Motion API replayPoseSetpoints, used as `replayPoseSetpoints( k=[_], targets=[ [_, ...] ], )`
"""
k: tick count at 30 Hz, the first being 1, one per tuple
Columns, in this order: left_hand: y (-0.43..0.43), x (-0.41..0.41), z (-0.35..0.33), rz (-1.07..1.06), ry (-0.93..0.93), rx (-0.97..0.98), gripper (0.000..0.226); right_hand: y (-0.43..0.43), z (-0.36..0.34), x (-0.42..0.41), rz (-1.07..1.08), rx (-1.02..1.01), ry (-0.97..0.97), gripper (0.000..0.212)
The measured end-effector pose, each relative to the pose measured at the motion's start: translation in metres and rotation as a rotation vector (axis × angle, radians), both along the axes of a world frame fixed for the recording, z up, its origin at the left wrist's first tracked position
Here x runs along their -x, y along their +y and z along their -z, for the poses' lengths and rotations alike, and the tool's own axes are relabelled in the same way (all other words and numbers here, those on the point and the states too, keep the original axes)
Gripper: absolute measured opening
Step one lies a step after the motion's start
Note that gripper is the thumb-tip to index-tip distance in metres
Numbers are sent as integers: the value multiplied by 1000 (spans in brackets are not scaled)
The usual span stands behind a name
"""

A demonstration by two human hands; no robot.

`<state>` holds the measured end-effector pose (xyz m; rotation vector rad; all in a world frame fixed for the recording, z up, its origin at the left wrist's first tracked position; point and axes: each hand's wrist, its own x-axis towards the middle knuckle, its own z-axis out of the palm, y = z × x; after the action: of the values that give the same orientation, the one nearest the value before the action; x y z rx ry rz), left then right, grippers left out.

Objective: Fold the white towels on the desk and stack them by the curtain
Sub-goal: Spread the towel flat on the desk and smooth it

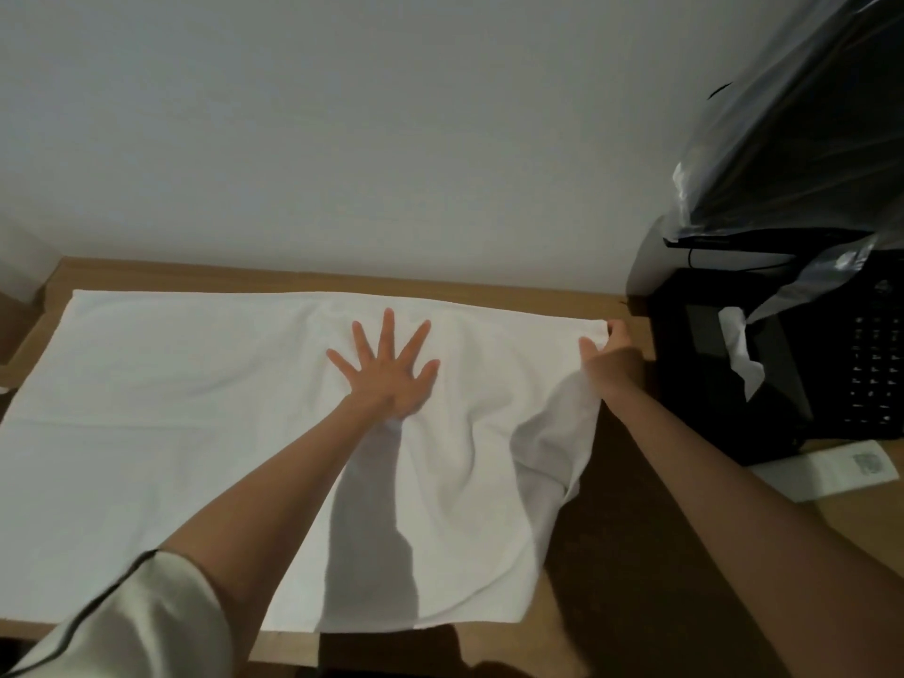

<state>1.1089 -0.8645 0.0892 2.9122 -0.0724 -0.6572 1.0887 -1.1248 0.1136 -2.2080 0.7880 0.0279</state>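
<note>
On the light brown wooden desk (489,282), head view: lying spread out over most of the top, one large white rectangular cloth towel (171,433), its far edge running just short of the plain grey-white wall (342,115).

- Pressing flat on the middle of the towel: left hand (386,374), fingers straight and splayed wide, grasping nothing; cream sleeve with dark piping (132,614) showing at the lower left.
- Pinching the towel's far right corner between thumb and curled fingers: right hand (609,352), holding the right edge lifted off the wood, cloth sagging in loose folds beneath it.
- Wrinkling between the two hands; lying smooth on the left half.
- Standing to the right of the towel, apart from it: black rectangular tissue box (704,384), white tissue (738,354) sticking up from its slot.
- Sitting beside the box: black keyboard (875,364); leaning above both, a dark screen wrapped in clear plastic film (807,139).
- Lying nearer, at the right edge: flat white oblong item (831,474), too blurred for identifying.
</note>
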Motion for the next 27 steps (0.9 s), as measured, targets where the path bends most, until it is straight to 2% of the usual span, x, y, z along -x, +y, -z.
replayPoseSetpoints(
  k=[4,6,12,15,20,23,27],
  targets=[
    [-3,5,-4,7,-2,41,56,2,6,14,32,-63,7,43],
    [-8,16,-8,41,-59,72,54,6,5,25,22,-100,13,46],
    [-25,80,-12,95,-163,254,51,26,2,82,5,-149,4,47],
    [-27,116,-4,110,-176,252,52,40,4,116,40,-63,-33,43],
    [-22,158,13,44,-207,254,56,59,12,148,-24,47,13,27],
    [-12,163,17,-4,-177,307,57,58,4,150,6,19,-33,25],
    [9,162,18,36,-131,256,57,36,-15,142,60,-23,-138,30]
  ],
)
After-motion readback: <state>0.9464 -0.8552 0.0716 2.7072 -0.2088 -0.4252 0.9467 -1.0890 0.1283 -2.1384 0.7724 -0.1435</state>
